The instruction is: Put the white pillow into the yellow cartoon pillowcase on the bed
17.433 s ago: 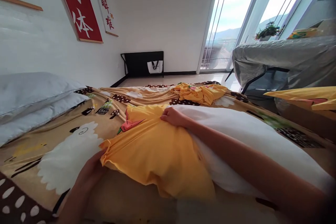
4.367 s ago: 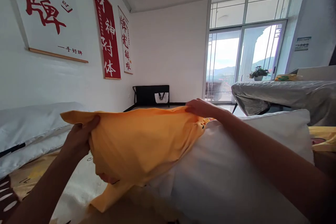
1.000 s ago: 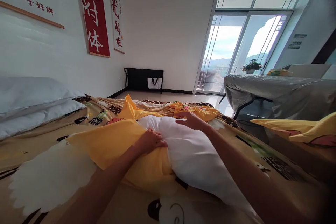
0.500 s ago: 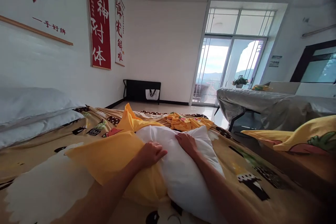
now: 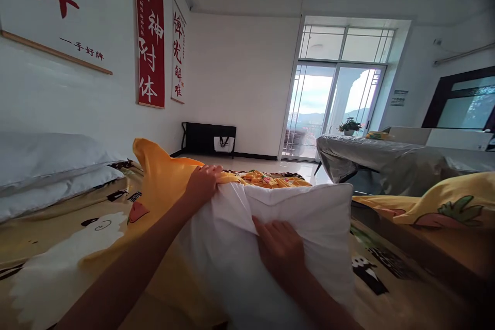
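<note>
A white pillow [image 5: 313,211] stands raised in front of me, its left part inside a yellow pillowcase [image 5: 162,185]. My left hand [image 5: 204,183] is closed over the pillowcase's edge at the top of the pillow. Bunched white cloth of the pillow is pinched in my right hand [image 5: 280,247], lower and further right. My right fingertips are partly hidden in the folds. The pillowcase spreads out to the left, with a corner standing up and a carrot print showing.
A patterned blanket [image 5: 50,263] covers the bed. White pillows [image 5: 58,160] lie at the left, and crumpled yellow cloth [image 5: 263,178] lies beyond my hands. More yellow bedding [image 5: 460,191] is at the right. A plastic-covered table [image 5: 386,157] stands behind it.
The pillow has been lifted and its far edge now stands up. My left hand moved up and forward onto the pillowcase edge; my right hand came lower and gripped the pillow.
</note>
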Demonstrator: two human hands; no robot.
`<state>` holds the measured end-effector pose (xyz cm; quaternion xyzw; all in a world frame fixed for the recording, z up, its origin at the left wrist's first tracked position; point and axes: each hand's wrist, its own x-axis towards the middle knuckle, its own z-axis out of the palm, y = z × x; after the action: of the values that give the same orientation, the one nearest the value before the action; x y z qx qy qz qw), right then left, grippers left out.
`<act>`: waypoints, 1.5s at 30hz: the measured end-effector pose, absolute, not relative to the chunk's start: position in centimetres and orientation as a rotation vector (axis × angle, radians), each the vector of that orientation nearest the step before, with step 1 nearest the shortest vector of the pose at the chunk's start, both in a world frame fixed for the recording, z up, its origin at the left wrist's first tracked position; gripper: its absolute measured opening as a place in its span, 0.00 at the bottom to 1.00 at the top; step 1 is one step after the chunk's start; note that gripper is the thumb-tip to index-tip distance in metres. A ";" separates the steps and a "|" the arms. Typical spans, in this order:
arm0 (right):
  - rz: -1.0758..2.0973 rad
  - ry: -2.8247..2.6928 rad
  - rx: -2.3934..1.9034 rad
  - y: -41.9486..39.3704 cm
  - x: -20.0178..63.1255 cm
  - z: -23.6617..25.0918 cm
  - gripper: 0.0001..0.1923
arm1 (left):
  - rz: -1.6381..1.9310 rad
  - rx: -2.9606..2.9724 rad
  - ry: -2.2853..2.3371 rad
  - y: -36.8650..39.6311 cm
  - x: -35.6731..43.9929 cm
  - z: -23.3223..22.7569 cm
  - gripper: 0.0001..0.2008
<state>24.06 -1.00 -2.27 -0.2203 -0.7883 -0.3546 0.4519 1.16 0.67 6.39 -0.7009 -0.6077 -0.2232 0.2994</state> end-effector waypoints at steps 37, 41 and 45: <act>-0.789 -2.363 -0.768 -0.2 16.7 1.0 0.35 | -0.507 -1.793 -1.963 -2.8 2.0 4.7 0.11; -0.597 -2.428 -0.872 1.1 14.5 -1.2 0.30 | -0.377 -1.840 -1.897 -1.9 2.9 4.4 0.11; -0.466 -2.458 -0.824 2.4 14.2 -1.9 0.22 | -0.290 -1.929 -1.870 -1.6 4.4 3.6 0.11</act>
<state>14.15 2.45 -1.88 -0.3028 -0.9033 -0.1712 0.2511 4.40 -1.56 3.62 -0.6966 -0.6754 -0.1049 0.2179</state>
